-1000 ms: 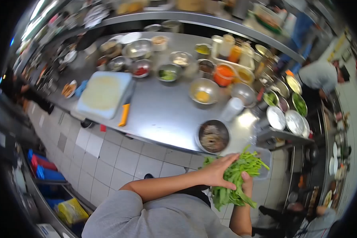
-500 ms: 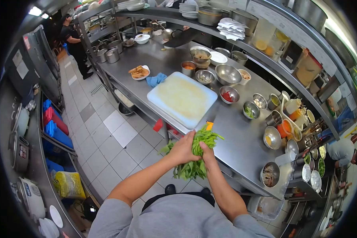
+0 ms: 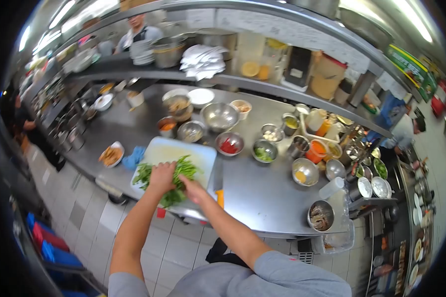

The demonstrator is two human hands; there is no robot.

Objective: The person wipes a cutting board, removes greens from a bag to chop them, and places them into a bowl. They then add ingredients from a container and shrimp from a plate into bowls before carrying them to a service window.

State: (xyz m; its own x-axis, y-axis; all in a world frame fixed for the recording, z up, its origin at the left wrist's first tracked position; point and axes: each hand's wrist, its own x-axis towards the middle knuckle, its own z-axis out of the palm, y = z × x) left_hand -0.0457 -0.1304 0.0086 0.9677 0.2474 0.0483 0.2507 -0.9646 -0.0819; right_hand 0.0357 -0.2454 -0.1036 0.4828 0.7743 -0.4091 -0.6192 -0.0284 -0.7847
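Note:
A bunch of leafy greens (image 3: 172, 198) rests over the white cutting board (image 3: 207, 154), some leaves hanging past its near edge. My left hand (image 3: 162, 176) is closed over the left part of the bunch. On the right side my right hand (image 3: 193, 189) grips the same greens, fingers partly hidden among the leaves. Close to the board's right edge lies an orange object (image 3: 220, 198), perhaps a handle. A crumpled blue cloth (image 3: 134, 157) touches the board's left side, and a white dish of fried food (image 3: 112, 154) stands beyond it.
Behind the board stand metal bowls, including one with red pieces (image 3: 229, 144) and an empty-looking large one (image 3: 220, 117). A bowl of greyish strips (image 3: 321, 216) sits near the right corner. A loaded steel shelf (image 3: 262, 81) spans overhead. Other people stand across and at both sides.
Both hands have carried the greens from in front of the counter up onto the cutting board. My view has turned to the right, and I am closer to the counter.

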